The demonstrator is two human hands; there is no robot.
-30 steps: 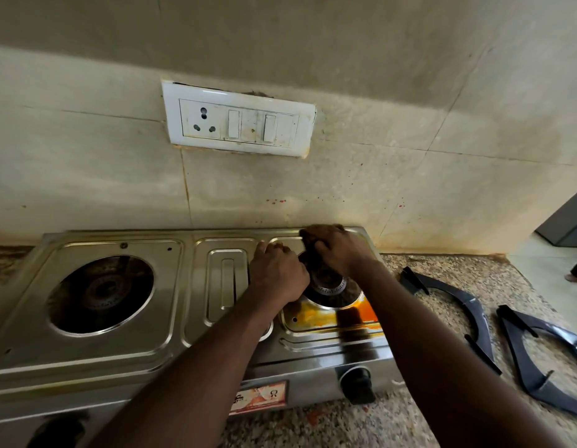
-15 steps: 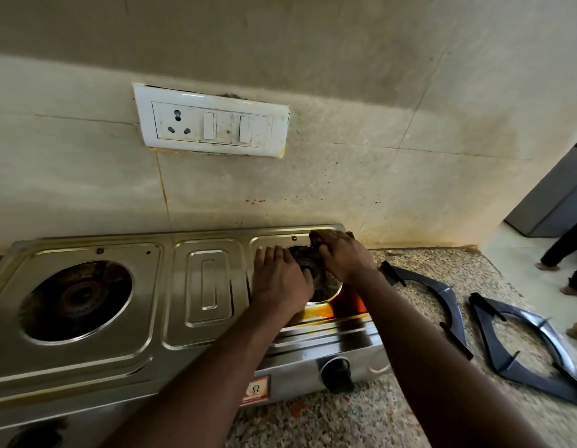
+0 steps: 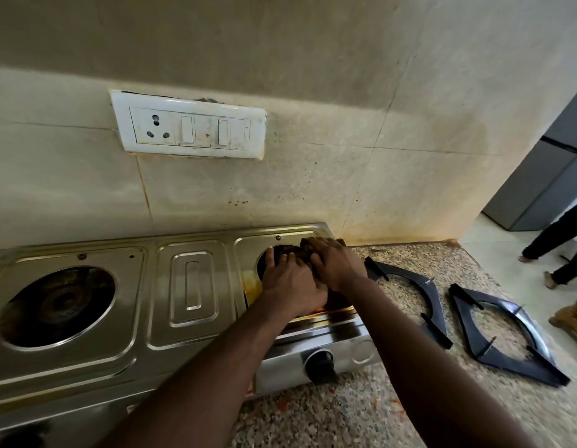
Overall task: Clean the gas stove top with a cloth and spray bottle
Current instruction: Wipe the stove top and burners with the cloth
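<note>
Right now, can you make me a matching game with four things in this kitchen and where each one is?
Things:
1. switch plate
2. pan supports
3. black knob
4. open left burner

Places:
A. lying on the counter, right of the stove
B. on the stove's front face
C. on the wall
D. at the stove's left end

Pairs: 1-C, 2-A, 3-B, 4-D
</note>
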